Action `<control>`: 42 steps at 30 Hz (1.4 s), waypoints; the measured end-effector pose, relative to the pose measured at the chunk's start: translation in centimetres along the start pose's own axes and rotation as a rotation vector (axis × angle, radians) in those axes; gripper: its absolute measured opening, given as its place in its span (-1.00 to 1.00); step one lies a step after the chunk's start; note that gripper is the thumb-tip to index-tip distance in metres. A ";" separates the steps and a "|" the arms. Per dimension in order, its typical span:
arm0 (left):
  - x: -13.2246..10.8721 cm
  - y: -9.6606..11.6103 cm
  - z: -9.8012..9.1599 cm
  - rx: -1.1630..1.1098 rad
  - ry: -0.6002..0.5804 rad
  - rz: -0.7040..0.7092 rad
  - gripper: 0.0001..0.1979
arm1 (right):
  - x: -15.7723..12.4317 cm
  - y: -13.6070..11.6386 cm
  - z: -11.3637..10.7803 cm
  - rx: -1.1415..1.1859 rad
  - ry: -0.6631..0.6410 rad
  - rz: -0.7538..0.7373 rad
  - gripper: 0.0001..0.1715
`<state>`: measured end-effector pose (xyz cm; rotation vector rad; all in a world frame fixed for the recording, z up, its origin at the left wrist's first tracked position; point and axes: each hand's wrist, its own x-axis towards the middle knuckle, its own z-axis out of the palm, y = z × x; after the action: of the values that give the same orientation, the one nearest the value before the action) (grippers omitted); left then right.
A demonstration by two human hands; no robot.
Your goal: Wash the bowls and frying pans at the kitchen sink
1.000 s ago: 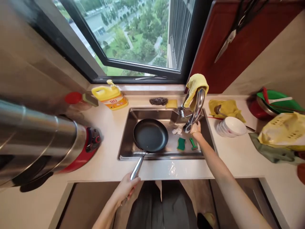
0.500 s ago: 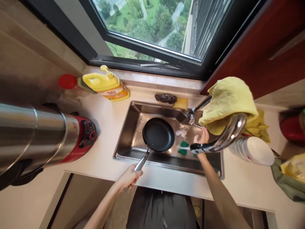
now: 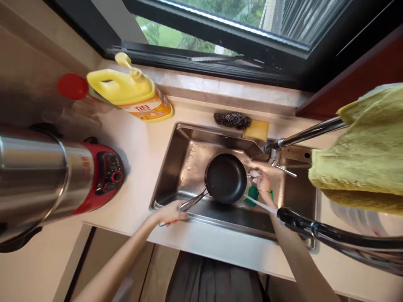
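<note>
1. The left hand [image 3: 171, 213] is wrapped round the metal handle [image 3: 193, 201] of the black frying pan [image 3: 226, 178], over the sink [image 3: 193, 167].
2. The right hand [image 3: 263, 183], fingers bent, reaches a white crumpled wad [image 3: 253, 173] right of the pan; whether it grips, I cannot tell.
3. Nearer is a green sponge [image 3: 251, 197], beside the faucet's water stream [image 3: 262, 204].

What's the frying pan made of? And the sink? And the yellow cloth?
The frying pan has a smooth, dull black surface: a coating, probably over metal. Its shiny silver handle is likely steel. The sink gleams greyish, so probably stainless steel. The yellow cloth looks fuzzy: fabric, maybe microfibre.
</note>
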<state>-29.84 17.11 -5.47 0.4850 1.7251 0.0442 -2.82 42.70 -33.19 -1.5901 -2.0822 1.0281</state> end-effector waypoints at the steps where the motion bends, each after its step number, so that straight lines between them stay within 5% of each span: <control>1: 1.2 0.0 -0.6 0.033 -0.035 0.019 -0.64 | -0.8 0.4 -0.9 0.027 0.017 0.036 -0.58; 6: 9.1 0.6 -2.3 0.441 -0.019 0.052 -0.61 | -4.1 0.4 -4.3 0.169 -0.114 0.144 -0.61; 11: 15.3 0.3 -2.0 0.842 0.171 0.106 -0.56 | -3.2 -1.1 -2.4 -0.132 -0.124 0.136 -0.70; 16: 17.1 -1.6 -2.0 0.950 0.181 0.191 -0.48 | -0.2 -2.8 2.6 -0.257 -0.119 0.246 -0.54; 21: 17.7 -1.9 -2.3 1.068 0.145 0.193 -0.50 | 1.4 -7.8 8.5 -0.121 -0.141 0.107 -0.53; 26: 17.5 -1.6 -2.0 1.114 0.147 0.166 -0.55 | 0.4 -11.7 11.5 -0.143 -0.409 -0.055 -0.55; 30: 17.3 -1.6 -1.8 1.133 0.168 0.154 -0.57 | -3.0 -9.8 9.3 -0.308 -0.689 -0.101 -0.72; 33: 17.2 -1.5 -1.7 1.170 0.180 0.164 -0.53 | -4.2 -6.8 6.0 -0.491 -0.774 -0.042 -0.87; 38: 17.4 -1.6 -1.5 1.185 0.173 0.162 -0.48 | 0.5 -3.5 1.5 -0.741 -0.616 0.004 -0.66; 42: 18.1 -2.1 -1.7 1.170 0.148 0.176 -0.45 | 5.2 -4.7 2.5 -0.730 -0.406 -0.150 -0.51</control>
<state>-34.40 21.81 -22.52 1.5048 1.7089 -0.8612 -9.37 46.14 -32.47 -1.5573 -3.0510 0.5915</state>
